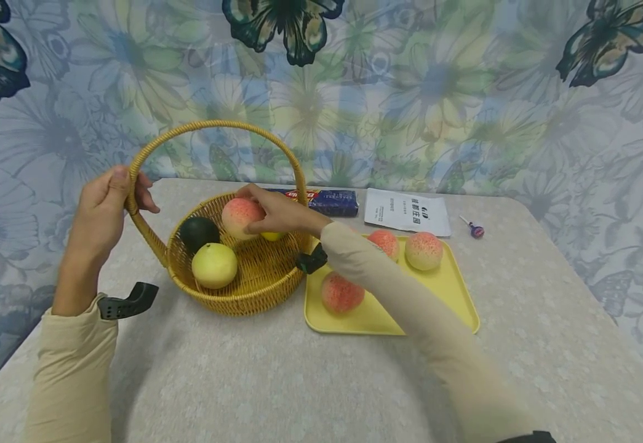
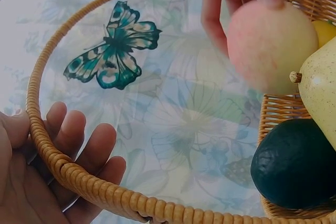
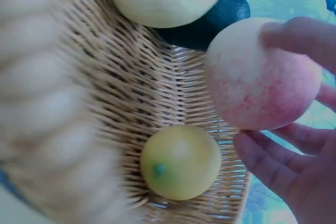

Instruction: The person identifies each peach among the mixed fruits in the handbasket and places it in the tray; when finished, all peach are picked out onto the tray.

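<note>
My left hand (image 1: 99, 209) holds the handle (image 1: 149, 240) of a wicker basket (image 1: 243, 306), thumb on one side and fingers behind it. Inside the basket's far part, my right hand (image 1: 285, 212) grips a pink and cream peach (image 1: 238, 219) between thumb and fingers. Beside the peach sit a dark green avocado-like fruit (image 1: 199, 234) and a large pale yellow fruit (image 1: 215, 266) with a short stem. A smaller yellow fruit (image 3: 181, 162) lies against the basket wall, mostly hidden by my right hand in the head view.
Right of the basket, a yellow tray (image 1: 437, 307) carries several peaches (image 1: 424, 251), partly covered by my right sleeve. Behind are a blue spaghetti box (image 1: 335, 203) and a white printed packet (image 1: 407, 212). A lollipop (image 1: 476, 231) lies farther right. A patterned curtain (image 1: 437, 123) hangs behind the table.
</note>
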Motion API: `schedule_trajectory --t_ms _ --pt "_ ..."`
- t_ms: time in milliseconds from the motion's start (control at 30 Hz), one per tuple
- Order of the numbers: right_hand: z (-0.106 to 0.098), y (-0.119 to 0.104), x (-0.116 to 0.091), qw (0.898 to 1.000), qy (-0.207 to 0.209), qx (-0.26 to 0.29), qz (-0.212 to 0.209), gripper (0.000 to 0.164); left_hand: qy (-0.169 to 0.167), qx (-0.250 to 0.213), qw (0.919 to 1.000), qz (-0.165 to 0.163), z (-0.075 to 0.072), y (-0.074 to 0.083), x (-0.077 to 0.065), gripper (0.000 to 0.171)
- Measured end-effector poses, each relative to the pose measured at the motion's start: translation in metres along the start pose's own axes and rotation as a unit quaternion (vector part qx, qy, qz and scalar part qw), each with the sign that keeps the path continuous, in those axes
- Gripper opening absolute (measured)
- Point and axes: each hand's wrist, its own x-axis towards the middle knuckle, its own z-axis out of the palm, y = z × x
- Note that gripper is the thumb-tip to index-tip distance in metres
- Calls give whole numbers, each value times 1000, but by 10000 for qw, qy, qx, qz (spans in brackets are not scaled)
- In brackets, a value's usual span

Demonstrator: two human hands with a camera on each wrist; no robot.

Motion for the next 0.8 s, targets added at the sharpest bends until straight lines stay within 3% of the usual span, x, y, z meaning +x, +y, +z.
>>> schedule_trajectory --t_ms 233,600,800 --pt "4 6 -28 9934 340 1086 -165 68 -12 739 9973 18 2 1 -1 40" --pt "18 3 -75 9693 865 2302 93 63 36 927 9957 80 2 1 -2 40" --pt "23 5 -96 9574 1193 2630 98 62 39 1002 9949 60 1 1 -3 39"
